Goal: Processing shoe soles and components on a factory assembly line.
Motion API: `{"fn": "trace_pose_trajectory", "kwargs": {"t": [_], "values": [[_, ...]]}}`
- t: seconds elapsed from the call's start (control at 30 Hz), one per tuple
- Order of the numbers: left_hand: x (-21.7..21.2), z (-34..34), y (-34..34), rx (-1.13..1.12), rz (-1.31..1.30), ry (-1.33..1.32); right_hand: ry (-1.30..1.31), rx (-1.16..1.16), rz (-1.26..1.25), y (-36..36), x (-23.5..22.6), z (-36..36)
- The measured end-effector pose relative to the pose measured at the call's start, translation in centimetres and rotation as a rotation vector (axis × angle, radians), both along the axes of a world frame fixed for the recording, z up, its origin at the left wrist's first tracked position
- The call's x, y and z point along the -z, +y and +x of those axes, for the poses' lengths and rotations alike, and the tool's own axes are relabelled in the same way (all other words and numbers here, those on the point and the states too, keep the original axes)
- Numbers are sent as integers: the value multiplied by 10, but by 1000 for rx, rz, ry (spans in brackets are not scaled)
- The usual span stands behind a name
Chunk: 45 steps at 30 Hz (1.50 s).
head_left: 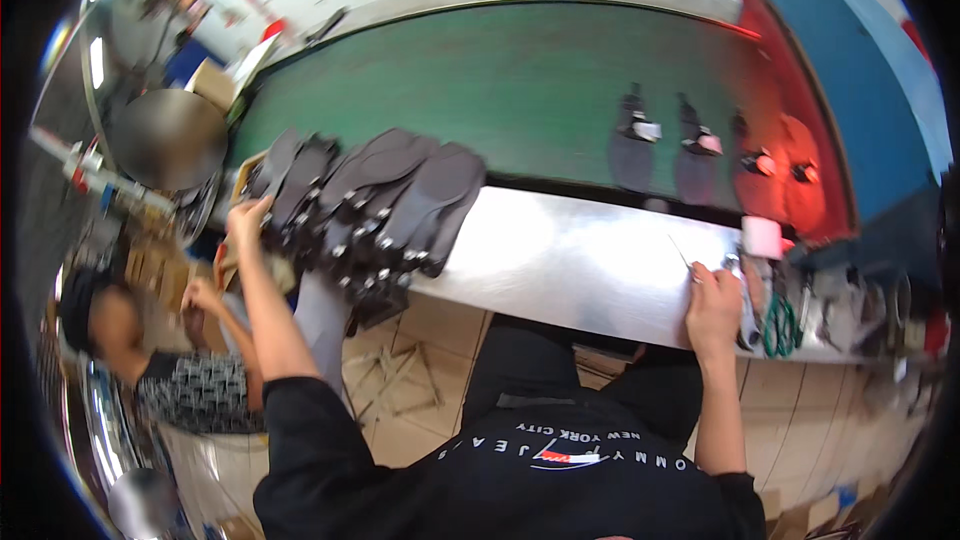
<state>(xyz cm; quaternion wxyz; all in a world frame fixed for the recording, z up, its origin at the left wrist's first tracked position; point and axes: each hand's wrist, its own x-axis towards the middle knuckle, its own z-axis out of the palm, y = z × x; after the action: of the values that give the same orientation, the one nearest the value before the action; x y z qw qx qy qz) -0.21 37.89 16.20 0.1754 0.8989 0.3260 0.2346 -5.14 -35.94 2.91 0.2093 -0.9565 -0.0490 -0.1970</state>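
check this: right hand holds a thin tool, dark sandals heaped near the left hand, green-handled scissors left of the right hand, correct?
No: the green-handled scissors lie right of the right hand, not left, as the head view shows. That hand holds a thin tool, and dark sandals are heaped near the left hand.

The right hand (pixel 714 306) holds a thin tool (pixel 680 252), the left (pixel 247 220) beside dark sandals (pixel 432 196).

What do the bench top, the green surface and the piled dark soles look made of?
Bench top: metal, likely steel, smooth, judging by the bright glare. Green surface: perhaps rubber or plastic, matte, without sharp reflections. Piled dark soles: possibly foam or rubber, matte, as their faces look dull.
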Motion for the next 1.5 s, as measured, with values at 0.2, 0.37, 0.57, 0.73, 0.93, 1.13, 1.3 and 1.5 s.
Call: {"fn": "trace_pose_trajectory", "kwargs": {"t": [0.2, 0.37, 0.57, 0.73, 0.93, 1.13, 1.3, 1.5], "values": [[-22, 56, -143, 294, 68, -606, -43, 122, -19, -12, -10, -4], [21, 100, -335, 805, -514, -374, -178, 89, 67, 19, -1, -2], [138, 199, -478, 1053, -327, -77, -77, 113, 174, 27, 14, -9], [171, 226, -544, 914, -113, 153, -81, 164, 161, 32, 6, -7], [170, 231, -549, 907, -116, -194, -160, 116, 189, 25, 3, 2], [193, 194, -546, 821, 333, -336, -223, 96, 199, 24, -3, 3], [183, 199, -557, 972, -136, -315, -246, 86, 183, 29, 1, -5], [124, 181, -538, 892, -794, -495, -335, 8, 211, 33, 0, -15]]}}
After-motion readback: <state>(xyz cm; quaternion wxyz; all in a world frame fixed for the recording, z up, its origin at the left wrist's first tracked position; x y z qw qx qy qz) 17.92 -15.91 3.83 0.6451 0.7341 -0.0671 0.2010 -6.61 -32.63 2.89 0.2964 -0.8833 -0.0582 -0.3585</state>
